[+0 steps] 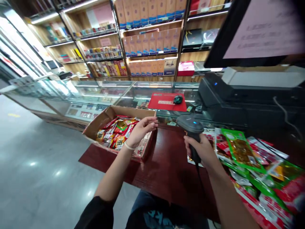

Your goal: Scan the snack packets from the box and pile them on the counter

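My right hand point(199, 148) is wrapped round the handle of a dark barcode scanner point(190, 123), whose blue light is lit and whose cable hangs down. Just behind and below the scanner lies a white-edged packet point(209, 135), partly hidden by my hand. My left hand point(143, 128), its fingers stretched out and nothing visible in them, reaches over the right side of an open cardboard box point(94, 127). Small red, yellow and green snack packets point(120, 128) fill that box. Whether my left hand touches the box wall I cannot tell.
Snack packets point(240, 149) are heaped on the right of the dark red table point(166, 171). Behind stand a glass counter point(140, 90) with a red mat point(162, 103) and mouse point(177, 99), and a black monitor-and-printer unit point(221, 98). Stocked shelves line the wall.
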Action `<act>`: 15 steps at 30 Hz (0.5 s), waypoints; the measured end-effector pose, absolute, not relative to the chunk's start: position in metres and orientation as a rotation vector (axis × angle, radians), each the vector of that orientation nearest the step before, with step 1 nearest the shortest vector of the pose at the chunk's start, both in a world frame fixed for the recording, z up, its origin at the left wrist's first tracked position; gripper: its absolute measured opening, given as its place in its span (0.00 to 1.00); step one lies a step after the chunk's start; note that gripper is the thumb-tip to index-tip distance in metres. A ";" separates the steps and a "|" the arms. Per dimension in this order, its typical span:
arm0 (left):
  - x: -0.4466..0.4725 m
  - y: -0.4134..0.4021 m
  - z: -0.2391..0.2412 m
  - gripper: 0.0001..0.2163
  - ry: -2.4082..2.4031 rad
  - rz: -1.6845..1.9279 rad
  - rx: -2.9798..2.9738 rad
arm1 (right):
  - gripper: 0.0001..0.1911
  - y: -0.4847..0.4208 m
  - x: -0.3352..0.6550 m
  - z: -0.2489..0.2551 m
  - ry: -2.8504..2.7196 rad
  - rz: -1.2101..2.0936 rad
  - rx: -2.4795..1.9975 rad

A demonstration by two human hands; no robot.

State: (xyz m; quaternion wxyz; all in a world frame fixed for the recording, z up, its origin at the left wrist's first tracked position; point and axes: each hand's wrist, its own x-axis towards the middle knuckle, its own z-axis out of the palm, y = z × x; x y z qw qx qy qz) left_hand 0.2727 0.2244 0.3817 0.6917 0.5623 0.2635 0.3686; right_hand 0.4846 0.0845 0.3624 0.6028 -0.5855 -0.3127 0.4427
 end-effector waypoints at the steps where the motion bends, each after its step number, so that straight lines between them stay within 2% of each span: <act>1: 0.252 0.234 0.380 0.17 0.635 0.844 1.265 | 0.19 0.093 0.476 0.364 -0.754 1.040 -1.366; 8: 0.122 0.293 0.345 0.23 1.076 0.841 1.495 | 0.18 0.139 0.426 0.368 -0.904 1.123 -1.365; 13: 0.088 0.312 0.317 0.16 1.248 0.274 2.059 | 0.19 0.155 0.401 0.367 -0.932 1.169 -1.352; 15: 0.090 0.314 0.311 0.18 1.229 0.039 2.260 | 0.20 0.157 0.396 0.365 -0.945 1.174 -1.346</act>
